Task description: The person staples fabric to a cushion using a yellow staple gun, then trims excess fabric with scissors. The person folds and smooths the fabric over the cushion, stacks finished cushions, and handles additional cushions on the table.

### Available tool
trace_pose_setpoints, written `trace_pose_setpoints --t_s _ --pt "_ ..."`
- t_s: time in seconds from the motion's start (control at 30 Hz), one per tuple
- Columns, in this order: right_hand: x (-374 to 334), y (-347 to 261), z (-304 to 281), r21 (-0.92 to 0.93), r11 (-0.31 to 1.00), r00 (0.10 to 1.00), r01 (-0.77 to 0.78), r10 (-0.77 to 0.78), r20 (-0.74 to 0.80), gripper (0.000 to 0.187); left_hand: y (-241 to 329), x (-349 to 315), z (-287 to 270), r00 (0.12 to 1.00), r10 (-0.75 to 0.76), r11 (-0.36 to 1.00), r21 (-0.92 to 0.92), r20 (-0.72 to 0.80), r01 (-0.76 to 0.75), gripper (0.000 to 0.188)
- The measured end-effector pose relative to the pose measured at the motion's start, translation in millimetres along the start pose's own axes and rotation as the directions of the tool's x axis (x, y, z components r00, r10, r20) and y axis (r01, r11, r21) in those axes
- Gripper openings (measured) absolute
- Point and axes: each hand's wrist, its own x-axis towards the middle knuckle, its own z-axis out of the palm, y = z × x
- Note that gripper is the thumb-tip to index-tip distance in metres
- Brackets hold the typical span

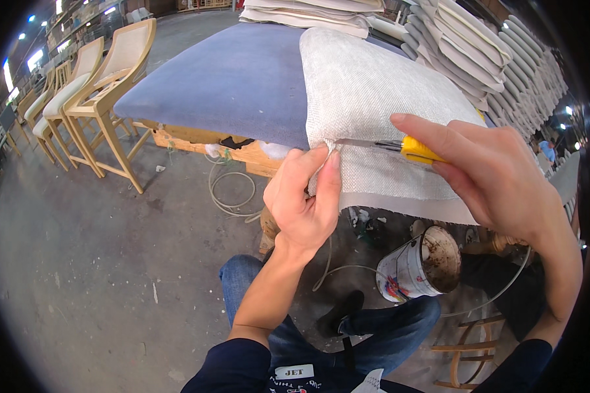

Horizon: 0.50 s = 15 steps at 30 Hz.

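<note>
A piece of off-white woven fabric [387,85], cushion-shaped with a plain grey strip along its near edge, lies on the blue padded bench top [223,78]. My left hand [305,196] is closed, pinching the fabric's near left corner between thumb and fingers. In my right hand [491,170] is a yellow-handled tool [418,150] with a narrow metal blade; whether it is a knife or a screwdriver I cannot tell. The blade points left across the fabric, its tip at the pinched corner, just above my left fingertips.
Stacks of flat off-white and grey pieces [465,46] rise along the bench's far side. A paint-stained bucket [413,265] stands on the floor below, close to my legs. A thin hose [233,213] coils under the bench. Wooden chairs [111,98] line the left; a wooden stool [469,354] sits lower right.
</note>
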Motion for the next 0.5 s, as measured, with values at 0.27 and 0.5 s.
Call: trace_pose_setpoints --t_s 0.27,0.5 --pt "9.7 4.9 3.1 -0.005 0.998 0.998 0.058 -0.058 -0.025 0.065 -2.7 1.8 2.1 0.999 0.038 0.999 -0.034 -0.021 -0.039 0.019" --pt "18.4 11.2 -1.5 -0.034 0.995 0.995 0.095 -0.095 0.005 0.061 -5.7 1.1 0.5 0.995 0.095 0.996 -0.004 -0.020 -0.095 0.020"
